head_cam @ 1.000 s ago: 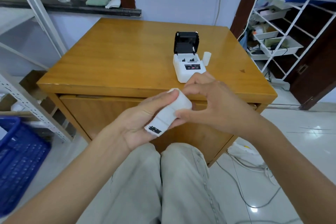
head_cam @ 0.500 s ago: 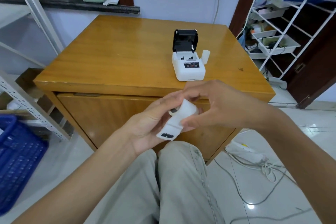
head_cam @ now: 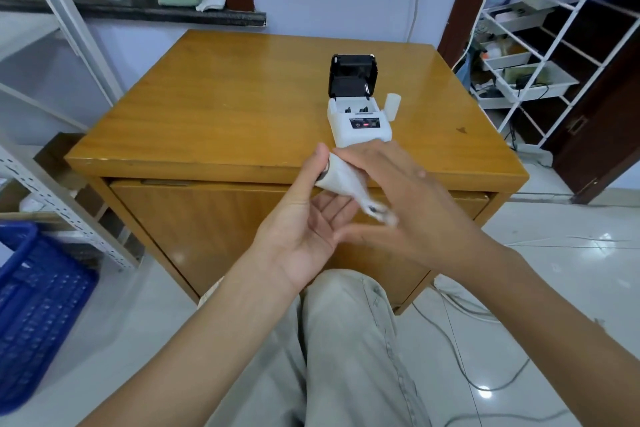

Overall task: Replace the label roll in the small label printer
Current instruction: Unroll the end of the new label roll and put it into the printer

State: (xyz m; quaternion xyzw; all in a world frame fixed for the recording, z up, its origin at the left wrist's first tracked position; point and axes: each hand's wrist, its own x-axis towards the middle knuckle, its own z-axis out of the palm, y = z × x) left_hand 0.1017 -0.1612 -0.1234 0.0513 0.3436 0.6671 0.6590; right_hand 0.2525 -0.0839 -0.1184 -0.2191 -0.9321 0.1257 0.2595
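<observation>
Label roll (head_cam: 341, 176) held just short of the desk (head_cam: 242, 107), left hand (head_cam: 304, 222) pinching its end; right hand (head_cam: 398, 204) grips the blurred loose tail, prob. peeling; printer (head_cam: 360, 125) waits w/ lid open.

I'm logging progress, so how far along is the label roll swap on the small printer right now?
Done: the printer sits on the wooden table with its black lid up and its bay looks empty; a small white roll stands beside it. In hand: the left hand and right hand hold a label roll, its loose end blurred. Left: seat that roll in the bay and close the lid.
</observation>
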